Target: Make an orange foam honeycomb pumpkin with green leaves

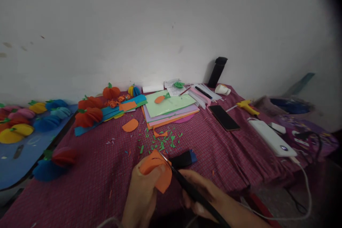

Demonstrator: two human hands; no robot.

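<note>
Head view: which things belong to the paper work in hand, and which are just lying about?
In hand: orange paper piece in left hand; black tool in right hand; coloured paper stack, likely supply.
Lying about: phone, power bank, glue gun, black bottle, finished paper pumpkins.

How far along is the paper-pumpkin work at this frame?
Done: several folded paper pumpkins sit at the left, a cut orange oval lies on the cloth, and green scraps lie near it. In hand: the left hand holds an orange paper piece while the right hand holds black scissors against its edge. Left: a stack of coloured sheets lies uncut.
</note>
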